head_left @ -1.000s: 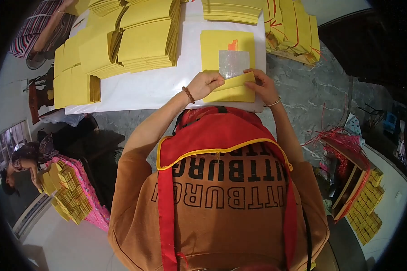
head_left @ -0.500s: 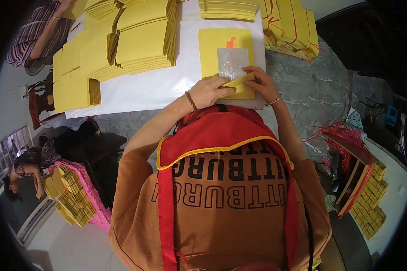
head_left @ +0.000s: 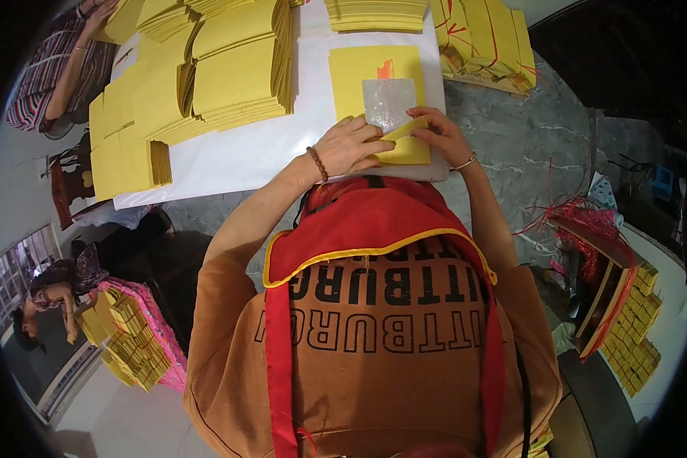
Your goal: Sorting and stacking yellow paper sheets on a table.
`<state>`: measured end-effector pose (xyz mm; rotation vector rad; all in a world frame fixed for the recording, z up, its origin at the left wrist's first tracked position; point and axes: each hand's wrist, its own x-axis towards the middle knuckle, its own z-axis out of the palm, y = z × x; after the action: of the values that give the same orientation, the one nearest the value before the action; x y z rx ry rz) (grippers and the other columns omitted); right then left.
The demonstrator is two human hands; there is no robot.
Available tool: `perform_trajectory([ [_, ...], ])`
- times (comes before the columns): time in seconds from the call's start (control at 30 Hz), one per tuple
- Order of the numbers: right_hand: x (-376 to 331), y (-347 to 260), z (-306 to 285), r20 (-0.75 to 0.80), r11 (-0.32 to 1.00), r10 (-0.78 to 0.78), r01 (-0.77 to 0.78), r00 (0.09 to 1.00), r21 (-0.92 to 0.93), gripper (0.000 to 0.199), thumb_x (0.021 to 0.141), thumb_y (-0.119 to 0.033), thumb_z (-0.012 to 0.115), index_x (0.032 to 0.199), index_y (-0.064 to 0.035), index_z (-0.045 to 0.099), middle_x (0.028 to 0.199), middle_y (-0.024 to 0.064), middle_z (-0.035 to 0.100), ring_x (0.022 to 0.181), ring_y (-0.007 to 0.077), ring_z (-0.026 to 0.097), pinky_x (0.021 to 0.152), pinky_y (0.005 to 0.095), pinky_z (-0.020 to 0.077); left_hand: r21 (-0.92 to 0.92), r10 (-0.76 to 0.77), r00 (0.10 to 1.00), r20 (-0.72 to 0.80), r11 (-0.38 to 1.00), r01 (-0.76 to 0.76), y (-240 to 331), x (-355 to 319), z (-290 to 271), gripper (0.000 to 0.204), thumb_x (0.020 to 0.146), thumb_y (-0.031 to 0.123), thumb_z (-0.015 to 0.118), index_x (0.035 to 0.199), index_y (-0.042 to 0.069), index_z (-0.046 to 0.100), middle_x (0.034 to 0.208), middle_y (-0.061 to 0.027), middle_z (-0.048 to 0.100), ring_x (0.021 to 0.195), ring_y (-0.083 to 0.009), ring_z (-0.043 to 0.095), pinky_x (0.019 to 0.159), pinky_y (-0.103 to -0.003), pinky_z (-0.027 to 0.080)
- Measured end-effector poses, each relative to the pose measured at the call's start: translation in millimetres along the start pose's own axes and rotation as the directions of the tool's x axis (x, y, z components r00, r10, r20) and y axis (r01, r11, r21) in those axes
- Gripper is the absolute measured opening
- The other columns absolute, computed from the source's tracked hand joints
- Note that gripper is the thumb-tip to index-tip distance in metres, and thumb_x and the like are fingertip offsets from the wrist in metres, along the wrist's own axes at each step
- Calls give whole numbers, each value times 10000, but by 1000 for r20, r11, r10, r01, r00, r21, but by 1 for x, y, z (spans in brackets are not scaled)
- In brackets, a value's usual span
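Note:
A yellow paper sheet (head_left: 350, 80) lies in front of me on the white-covered table, with a silver-grey square (head_left: 389, 98) and a small orange patch (head_left: 385, 70) on it. Its near edge is turned up into a narrow flap (head_left: 404, 132) that overlaps the bottom of the square. My left hand (head_left: 349, 146) is closed on the left end of this flap, fingers pointing right. At the flap's right end, my right hand (head_left: 444, 139) pinches the paper between thumb and fingers. Parts of the fingertips are hidden by the paper.
Stacks of folded yellow paper (head_left: 240, 72) fill the table's left side. Another yellow stack (head_left: 377, 15) stands beyond my sheet. Yellow bundles tied with red string (head_left: 487, 42) are at the far right. A person in a striped top (head_left: 65, 72) handles paper at far left; another person (head_left: 57, 286) works lower left.
The left hand has shifted slightly left along the flap, its fingers straighter. The flap stays raised in the right hand's pinch. The whole view has moved a little.

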<state>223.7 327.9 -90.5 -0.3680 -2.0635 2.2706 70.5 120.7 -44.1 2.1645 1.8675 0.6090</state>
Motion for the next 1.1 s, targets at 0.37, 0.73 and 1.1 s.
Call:
perform_trajectory([
  [0.37,0,9,2,-61,997,71,-69,996,27,306,827,-67,606,1124,-32,544,1105,28,559,999,110,510,878,254,410,-370,-439,892,108,815,446,1,-1,-13,468,776,220,673,1171,83,463,1109,-145,556,990,-318,545,814,-352,454],
  [0.73,-4,0,0,-37,996,-89,89,995,-12,198,804,19,578,989,-49,565,1182,101,532,1107,182,496,943,305,399,34,-302,908,-291,945,326,-21,-23,9,449,674,-6,568,1098,141,585,1162,-90,521,1067,-287,462,863,-385,403],
  [1.1,-26,-17,12,199,591,-256,316,946,-742,257,797,-219,623,1049,-170,618,1086,25,624,1099,212,547,913,374,327,-295,-380,893,-242,905,306,2,-41,3,250,783,140,567,1015,68,628,906,-123,634,820,-285,596,736,-349,492],
])
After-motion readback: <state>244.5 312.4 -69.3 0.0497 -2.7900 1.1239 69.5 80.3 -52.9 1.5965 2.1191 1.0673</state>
